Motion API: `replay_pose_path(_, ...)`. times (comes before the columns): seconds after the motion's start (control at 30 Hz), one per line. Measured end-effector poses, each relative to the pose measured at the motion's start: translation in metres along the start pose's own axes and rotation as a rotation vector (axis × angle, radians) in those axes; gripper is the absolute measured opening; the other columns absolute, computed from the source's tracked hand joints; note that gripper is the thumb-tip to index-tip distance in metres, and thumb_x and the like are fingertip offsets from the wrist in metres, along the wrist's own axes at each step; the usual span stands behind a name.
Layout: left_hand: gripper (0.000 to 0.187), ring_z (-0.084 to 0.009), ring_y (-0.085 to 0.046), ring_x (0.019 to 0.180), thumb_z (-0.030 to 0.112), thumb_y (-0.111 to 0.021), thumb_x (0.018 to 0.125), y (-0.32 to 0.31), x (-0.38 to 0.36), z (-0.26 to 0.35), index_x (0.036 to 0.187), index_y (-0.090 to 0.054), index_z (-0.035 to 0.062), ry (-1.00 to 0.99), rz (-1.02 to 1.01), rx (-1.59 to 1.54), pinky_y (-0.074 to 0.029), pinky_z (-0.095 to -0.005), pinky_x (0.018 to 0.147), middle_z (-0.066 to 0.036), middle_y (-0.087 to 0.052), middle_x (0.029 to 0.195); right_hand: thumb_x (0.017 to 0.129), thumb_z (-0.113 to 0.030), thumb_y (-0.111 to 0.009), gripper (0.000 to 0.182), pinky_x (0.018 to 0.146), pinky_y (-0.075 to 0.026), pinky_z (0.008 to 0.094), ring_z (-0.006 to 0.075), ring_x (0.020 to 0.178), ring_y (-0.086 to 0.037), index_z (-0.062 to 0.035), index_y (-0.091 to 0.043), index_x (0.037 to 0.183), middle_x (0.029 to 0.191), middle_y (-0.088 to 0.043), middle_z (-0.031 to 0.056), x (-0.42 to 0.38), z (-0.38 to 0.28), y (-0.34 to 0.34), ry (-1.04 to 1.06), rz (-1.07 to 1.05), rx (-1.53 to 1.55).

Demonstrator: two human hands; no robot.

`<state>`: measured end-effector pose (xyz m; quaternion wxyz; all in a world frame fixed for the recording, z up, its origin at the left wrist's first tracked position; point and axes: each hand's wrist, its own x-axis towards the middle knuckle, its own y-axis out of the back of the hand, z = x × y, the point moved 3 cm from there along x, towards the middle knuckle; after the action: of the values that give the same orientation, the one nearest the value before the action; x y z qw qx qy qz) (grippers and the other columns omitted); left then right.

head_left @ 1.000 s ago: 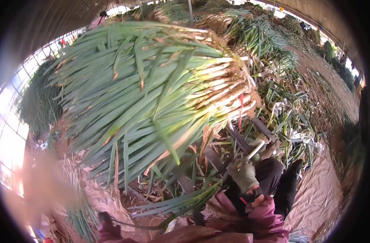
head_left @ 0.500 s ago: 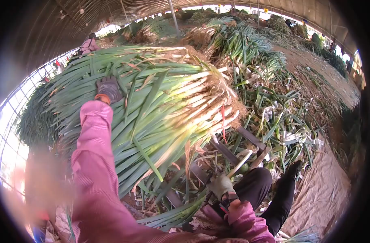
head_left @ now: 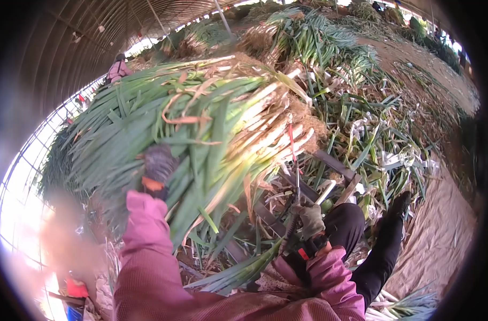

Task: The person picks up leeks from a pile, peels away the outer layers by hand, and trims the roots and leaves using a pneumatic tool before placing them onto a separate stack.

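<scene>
A big heap of green onions (head_left: pixel 244 123) lies across the view, its green leaves to the left and pale roots to the right. My left hand (head_left: pixel 161 163), in a dark grey glove with an orange cuff, is over the leaves near the heap's front side; motion blurs its fingers. My right hand (head_left: pixel 309 220), in a light grey-green glove, is closed around a slim tool with a thin metal rod (head_left: pixel 297 184) pointing up toward the roots. A dark hose-like part (head_left: pixel 290 230) runs down beside this hand. Close to the rod's tip, a narrow red strip (head_left: pixel 292 140) hangs against the roots.
Dark metal bars (head_left: pixel 333 162) run beneath the root end. Stripped leaves and peelings (head_left: pixel 377 142) litter the ground at right, beside a brown sheet (head_left: pixel 436 214). More onion piles (head_left: pixel 319 48) stand behind. Another person (head_left: pixel 118 69) is at the far left. Cleaned onions (head_left: pixel 399 307) lie at bottom right.
My left hand has moved down and toward me across the leaves, and the top leaves have shifted. My right hand has risen slightly to the right, its rod now up near the roots.
</scene>
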<state>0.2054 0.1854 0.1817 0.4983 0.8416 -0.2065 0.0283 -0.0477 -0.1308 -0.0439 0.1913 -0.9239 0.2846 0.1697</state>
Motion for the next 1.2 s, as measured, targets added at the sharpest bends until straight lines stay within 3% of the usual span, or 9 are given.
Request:
replay_pose_path(0.07, 0.05, -0.0299, -0.064, 0.097, 0.042, -0.065, 0.082, 0.002, -0.051, 0.037, 0.11, -0.062, 0.0008, -0.092, -0.023, -0.038, -0.05, -0.0382, 0.086, -0.017, -0.066, 0.103, 0.073, -0.005, -0.07, 0.017, 0.05, -0.046, 0.0303, 0.0156, 0.053, -0.057, 0.0016, -0.065, 0.088, 0.07, -0.063, 0.0054, -0.004, -0.005, 0.0, -0.016, -0.025, 0.009)
replay_pose_path(0.17, 0.05, -0.03, -0.064, 0.096, 0.042, -0.066, 0.082, 0.007, -0.11, 0.101, 0.11, -0.062, 0.0008, -0.197, -0.026, -0.493, -0.05, -0.0384, 0.085, -0.017, -0.066, 0.102, 0.075, -0.005, -0.067, 0.015, 0.051, -0.046, 0.0279, 0.0143, 0.055, -0.057, 0.0001, -0.064, 0.089, 0.07, -0.062, 0.0042, -0.015, -0.012, 0.003, -0.011, -0.073, 0.098)
replay_pose_path(0.37, 0.049, -0.0302, -0.064, 0.094, 0.04, -0.066, 0.082, 0.0, -0.148, 0.188, 0.11, -0.061, 0.0008, -0.197, -0.16, -1.091, -0.05, -0.0388, 0.084, -0.017, -0.066, 0.1, 0.077, -0.003, -0.062, 0.011, 0.05, -0.041, 0.0224, 0.0094, 0.054, -0.052, -0.0033, -0.063, 0.088, 0.072, -0.06, 0.0, -0.041, -0.018, 0.011, 0.082, -0.147, 0.322)
replay_pose_path(0.53, 0.049, -0.0304, -0.064, 0.093, 0.039, -0.067, 0.082, -0.009, -0.162, 0.19, 0.111, -0.061, 0.0008, -0.189, -0.211, -1.178, -0.05, -0.0392, 0.083, -0.017, -0.066, 0.098, 0.078, -0.008, -0.063, 0.004, 0.046, -0.033, 0.0206, 0.0067, 0.05, -0.044, -0.0075, -0.061, 0.082, 0.067, -0.054, -0.0037, -0.087, -0.029, -0.002, 0.002, -0.082, 0.539)
replay_pose_path(0.57, 0.049, -0.0305, -0.064, 0.092, 0.039, -0.067, 0.082, -0.011, -0.164, 0.191, 0.111, -0.061, 0.0008, -0.186, -0.217, -1.194, -0.05, -0.0393, 0.083, -0.017, -0.066, 0.098, 0.083, -0.008, -0.06, 0.011, 0.045, -0.038, 0.023, 0.0104, 0.048, -0.047, -0.0006, -0.061, 0.09, 0.066, -0.057, 0.0017, -0.089, -0.019, -0.007, -0.077, -0.078, 0.68)
replay_pose_path(0.8, 0.048, -0.0307, -0.064, 0.09, 0.038, -0.068, 0.082, -0.011, -0.178, 0.189, 0.112, -0.06, 0.0007, -0.162, -0.281, -1.293, -0.05, -0.0398, 0.081, -0.017, -0.066, 0.095, 0.084, -0.014, -0.06, 0.01, 0.048, -0.039, 0.023, 0.0089, 0.053, -0.048, -0.0045, -0.061, 0.085, 0.067, -0.055, -0.0005, -0.106, -0.02, 0.002, -0.044, -0.053, 0.521)
replay_pose_path(0.9, 0.048, -0.0308, -0.064, 0.089, 0.037, -0.068, 0.082, -0.007, -0.191, 0.185, 0.112, -0.06, 0.0007, -0.151, -0.339, -1.333, -0.05, -0.04, 0.08, -0.017, -0.066, 0.094, 0.084, -0.016, -0.058, 0.012, 0.051, -0.042, 0.0234, 0.0088, 0.053, -0.047, -0.0043, -0.06, 0.085, 0.067, -0.057, 0.0016, -0.119, -0.019, 0.01, -0.086, -0.17, 0.698)
replay_pose_path(1.07, 0.047, -0.031, -0.064, 0.088, 0.036, -0.068, 0.082, 0.017, -0.248, 0.128, 0.112, -0.06, 0.0007, -0.094, -0.643, -1.318, -0.05, -0.0403, 0.079, -0.016, -0.066, 0.092, 0.085, -0.018, -0.057, 0.013, 0.054, -0.044, 0.0254, 0.0125, 0.054, -0.05, -0.0051, -0.06, 0.086, 0.066, -0.056, 0.0033, -0.15, -0.032, 0.006, -0.243, -0.179, 0.723)
replay_pose_path(1.2, 0.04, -0.027, -0.062, 0.083, 0.032, -0.066, 0.085, 0.042, -0.297, 0.107, 0.11, -0.059, 0.0009, -0.383, -0.654, -1.489, -0.049, -0.0377, 0.075, -0.013, -0.064, 0.086, 0.085, -0.02, -0.06, 0.013, 0.053, -0.041, 0.0255, 0.0115, 0.053, -0.047, -0.0074, -0.06, 0.085, 0.065, -0.054, 0.0003, -0.149, -0.014, -0.01, -0.301, -0.167, 0.706)
